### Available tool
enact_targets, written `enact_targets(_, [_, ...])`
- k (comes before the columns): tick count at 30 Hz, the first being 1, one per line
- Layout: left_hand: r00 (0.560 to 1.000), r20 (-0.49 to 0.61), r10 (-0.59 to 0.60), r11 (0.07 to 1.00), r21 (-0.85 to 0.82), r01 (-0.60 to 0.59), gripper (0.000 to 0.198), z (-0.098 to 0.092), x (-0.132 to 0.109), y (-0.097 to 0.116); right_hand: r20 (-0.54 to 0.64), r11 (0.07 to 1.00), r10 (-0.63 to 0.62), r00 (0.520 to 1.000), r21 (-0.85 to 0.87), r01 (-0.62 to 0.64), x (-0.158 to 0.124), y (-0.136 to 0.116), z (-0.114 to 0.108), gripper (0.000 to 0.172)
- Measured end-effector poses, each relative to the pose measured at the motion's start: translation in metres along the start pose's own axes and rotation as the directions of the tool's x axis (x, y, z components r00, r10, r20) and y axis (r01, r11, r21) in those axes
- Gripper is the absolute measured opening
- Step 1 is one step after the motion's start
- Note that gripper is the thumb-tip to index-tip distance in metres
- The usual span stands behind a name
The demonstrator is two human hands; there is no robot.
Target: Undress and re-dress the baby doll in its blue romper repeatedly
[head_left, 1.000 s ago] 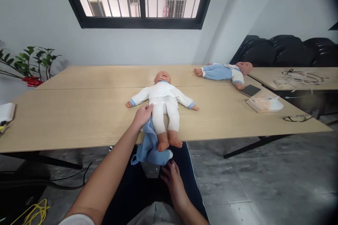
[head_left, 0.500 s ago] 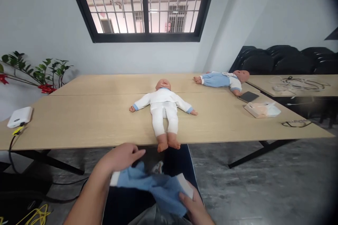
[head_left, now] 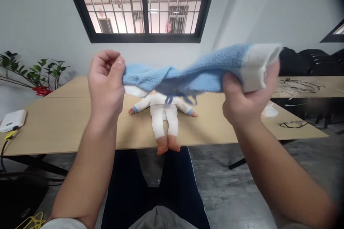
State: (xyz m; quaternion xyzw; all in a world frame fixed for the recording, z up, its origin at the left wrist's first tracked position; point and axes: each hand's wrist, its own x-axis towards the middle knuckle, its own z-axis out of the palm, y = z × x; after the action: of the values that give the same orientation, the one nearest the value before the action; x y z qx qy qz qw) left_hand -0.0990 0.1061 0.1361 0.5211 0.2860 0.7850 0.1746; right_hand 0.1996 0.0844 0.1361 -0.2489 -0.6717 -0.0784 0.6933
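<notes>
- So the blue garment is up in the air, stretched sideways between both hands, above the bench and in front of the doll.
- Left hand: fingers curled in with the thumb, looks clamped on the garment's left end.
- Right hand: thumb on the blue cloth, fingers clamped round the other end right by the white cuff. Can't tell whether any fingers are actually inside the cuff.
- Step in hand, imo: spreading the thing out and sorting which way round it goes. The middle looks bunched and kinda twisted, with dark ties dangling below.
- What the next move calls for, my guess: keep both ends pinched, turn one wrist to take the twist out, and don't let those ties wrap round anything.
- Doll's lying on the bench, arms out, feet poking past the front edge, not touched by either hand. Head's hidden behind the cloth.
</notes>
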Motion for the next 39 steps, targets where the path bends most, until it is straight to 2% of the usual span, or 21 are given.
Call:
enact_targets(3, [0.999, 0.044, 0.021, 0.996, 0.091, -0.025, 0.023, -0.005, -0.015, -0.015, 0.12, 0.984, -0.174, 0.978, -0.019, 0.177, -0.014, 0.013, -0.005, 0.031])
enact_targets(5, [0.974, 0.116, -0.193, 0.966, 0.196, 0.168, 0.025, -0.019, -0.042, -0.029, 0.274, 0.995, -0.096, 0.957, 0.003, 0.099, -0.052, 0.022, -0.013, 0.033])
enact_targets(6, [0.932, 0.159, -0.325, 0.926, 0.255, 0.279, 0.026, -0.028, -0.058, -0.036, 0.357, 0.999, -0.041, 0.933, -0.008, 0.047, -0.075, 0.026, -0.018, 0.033])
enact_targets(8, [0.789, 0.258, -0.558, 0.808, 0.384, 0.447, 0.028, -0.048, -0.088, -0.049, 0.53, 0.998, 0.041, 0.847, -0.062, -0.009, -0.125, 0.032, -0.032, 0.032])
enact_targets(9, [0.678, 0.341, -0.651, 0.745, 0.459, 0.484, 0.029, -0.059, -0.1, -0.054, 0.609, 0.996, 0.085, 0.788, -0.08, -0.046, -0.148, 0.032, -0.04, 0.031])
enact_targets(11, [0.469, 0.461, -0.753, 0.653, 0.607, 0.452, 0.031, -0.08, -0.116, -0.064, 0.741, 0.989, 0.145, 0.655, -0.091, -0.115, -0.184, 0.03, -0.059, 0.03])
enact_targets(12, [0.412, 0.485, -0.771, 0.632, 0.66, 0.407, 0.032, -0.089, -0.12, -0.07, 0.79, 0.987, 0.151, 0.595, -0.082, -0.141, -0.196, 0.029, -0.068, 0.035])
enact_targets(13, [0.403, 0.484, -0.777, 0.621, 0.698, 0.357, 0.033, -0.096, -0.12, -0.077, 0.82, 0.984, 0.152, 0.551, -0.071, -0.165, -0.203, 0.028, -0.077, 0.041])
enact_targets(15, [0.492, 0.445, -0.748, 0.619, 0.734, 0.279, 0.034, -0.102, -0.114, -0.094, 0.83, 0.979, 0.147, 0.538, -0.046, -0.197, -0.206, 0.032, -0.086, 0.051])
enact_targets(18, [0.669, 0.423, -0.611, 0.684, 0.708, 0.177, 0.032, -0.083, -0.09, -0.133, 0.706, 0.962, 0.253, 0.662, -0.11, -0.25, -0.189, 0.06, -0.071, 0.039])
enact_targets(20, [0.733, 0.497, -0.465, 0.75, 0.661, 0.028, 0.03, -0.054, -0.07, -0.163, 0.6, 0.926, 0.377, 0.705, -0.231, -0.298, -0.17, 0.091, -0.037, 0.024])
enact_targets(22, [0.687, 0.652, -0.322, 0.795, 0.58, -0.178, 0.039, -0.021, -0.05, -0.192, 0.597, 0.915, 0.402, 0.694, -0.282, -0.287, -0.15, 0.124, 0.008, 0.026])
enact_targets(24, [0.558, 0.783, -0.274, 0.828, 0.488, -0.278, 0.052, 0.008, -0.035, -0.216, 0.651, 0.924, 0.382, 0.656, -0.289, -0.251, -0.13, 0.15, 0.054, 0.041])
enact_targets(26, [0.45, 0.847, -0.283, 0.85, 0.439, -0.292, 0.05, 0.026, -0.027, -0.232, 0.731, 0.922, 0.385, 0.563, -0.324, -0.211, -0.115, 0.165, 0.093, 0.045])
enact_targets(27, [0.436, 0.851, -0.292, 0.855, 0.436, -0.279, 0.045, 0.029, -0.026, -0.238, 0.761, 0.923, 0.384, 0.523, -0.337, -0.188, -0.11, 0.168, 0.107, 0.041])
enact_targets(28, [0.454, 0.839, -0.301, 0.861, 0.444, -0.249, 0.039, 0.03, -0.026, -0.242, 0.78, 0.924, 0.381, 0.497, -0.343, -0.17, -0.106, 0.17, 0.119, 0.037])
enact_targets(30, [0.557, 0.764, -0.325, 0.883, 0.456, -0.11, 0.029, 0.023, -0.031, -0.246, 0.807, 0.937, 0.347, 0.478, -0.321, -0.137, -0.106, 0.171, 0.131, 0.029])
enact_targets(32, [0.664, 0.634, -0.396, 0.892, 0.436, 0.115, 0.028, 0.012, -0.038, -0.247, 0.832, 0.957, 0.287, 0.475, -0.27, -0.106, -0.112, 0.172, 0.135, 0.02])
enact_targets(33, [0.687, 0.573, -0.447, 0.881, 0.414, 0.228, 0.031, 0.006, -0.041, -0.246, 0.838, 0.966, 0.257, 0.482, -0.242, -0.095, -0.116, 0.174, 0.135, 0.017])
enact_targets(36, [0.652, 0.522, -0.55, 0.834, 0.383, 0.397, 0.05, -0.004, -0.045, -0.238, 0.792, 0.982, 0.19, 0.58, -0.159, -0.105, -0.128, 0.177, 0.132, 0.015])
enact_targets(39, [0.518, 0.67, -0.533, 0.845, 0.451, 0.286, 0.053, -0.002, -0.042, -0.223, 0.691, 0.989, 0.145, 0.708, -0.091, -0.114, -0.135, 0.176, 0.129, 0.019])
